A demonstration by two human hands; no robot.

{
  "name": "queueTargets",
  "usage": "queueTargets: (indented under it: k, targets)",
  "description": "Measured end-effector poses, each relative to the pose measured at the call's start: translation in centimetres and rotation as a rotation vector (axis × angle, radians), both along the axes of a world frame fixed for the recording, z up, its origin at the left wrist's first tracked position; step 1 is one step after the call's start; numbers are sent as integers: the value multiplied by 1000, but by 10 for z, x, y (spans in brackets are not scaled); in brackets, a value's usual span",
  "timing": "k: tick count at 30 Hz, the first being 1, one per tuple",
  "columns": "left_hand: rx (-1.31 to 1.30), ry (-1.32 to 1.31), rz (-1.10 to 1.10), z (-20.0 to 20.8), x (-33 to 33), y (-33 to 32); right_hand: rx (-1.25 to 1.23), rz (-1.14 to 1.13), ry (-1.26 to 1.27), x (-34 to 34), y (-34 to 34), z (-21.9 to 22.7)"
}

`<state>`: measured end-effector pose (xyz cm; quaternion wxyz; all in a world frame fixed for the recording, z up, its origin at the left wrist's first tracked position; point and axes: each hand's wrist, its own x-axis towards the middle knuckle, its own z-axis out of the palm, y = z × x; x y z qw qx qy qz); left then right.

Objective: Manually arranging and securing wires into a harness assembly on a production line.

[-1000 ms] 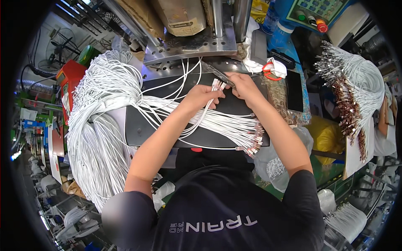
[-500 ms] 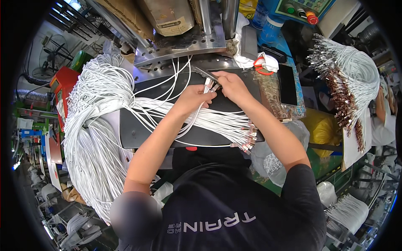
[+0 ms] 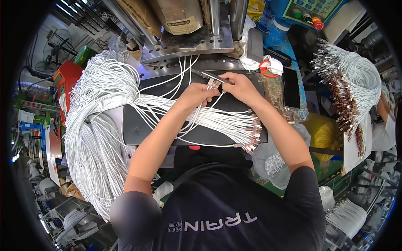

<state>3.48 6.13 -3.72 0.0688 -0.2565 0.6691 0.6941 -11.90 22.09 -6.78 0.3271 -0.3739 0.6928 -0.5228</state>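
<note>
My left hand (image 3: 196,96) is closed around the ends of a few white cables, and their metal-looking connectors (image 3: 213,83) stick out past its fingers. Right beside it, my right hand (image 3: 239,87) grips a narrow dark metal bar (image 3: 205,74) that points up and left. The bar lies against or just over the connectors; contact is hard to make out. Under my forearms a bundle of white cables (image 3: 209,121) crosses the black work mat (image 3: 146,125). Their coppery and clear connector ends (image 3: 253,133) fan out near its right edge.
A thick heap of white cables (image 3: 98,146) hangs over the left side. Ahead stands a perforated steel machine plate (image 3: 184,50) with columns. Red-handled scissors (image 3: 268,69) and a dark flat panel (image 3: 292,88) lie at right. Another cable bundle (image 3: 356,71) sits farther right.
The connectors and bar have tilted closer together between my hands, the bar now lying flatter. A white cable now runs up to my right fingers. The whole view has shifted slightly.
</note>
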Motion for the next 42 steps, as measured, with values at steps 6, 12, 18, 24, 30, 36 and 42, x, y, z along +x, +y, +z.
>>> queueTargets:
  k: [6, 12, 18, 24, 30, 36, 42]
  targets:
    - [-7, 5, 24, 4, -12, 13, 6, -55, 24, -9, 7, 6]
    - [-80, 134, -80, -7, -2, 1, 65, -56, 330, 8, 4, 21]
    - [54, 76, 118, -8, 5, -11, 82, -29, 251, -4, 19, 27]
    - [26, -18, 26, -12, -2, -12, 111, -28, 186, -4, 30, 37]
    - [34, -4, 87, -2, -5, 3, 90, 14, 239, -5, 31, 38]
    - [51, 38, 98, -11, 27, -34, 26, -23, 211, -8, 15, 29]
    - [37, -43, 40, 5, 5, -13, 162, 38, 118, -1, 36, 37]
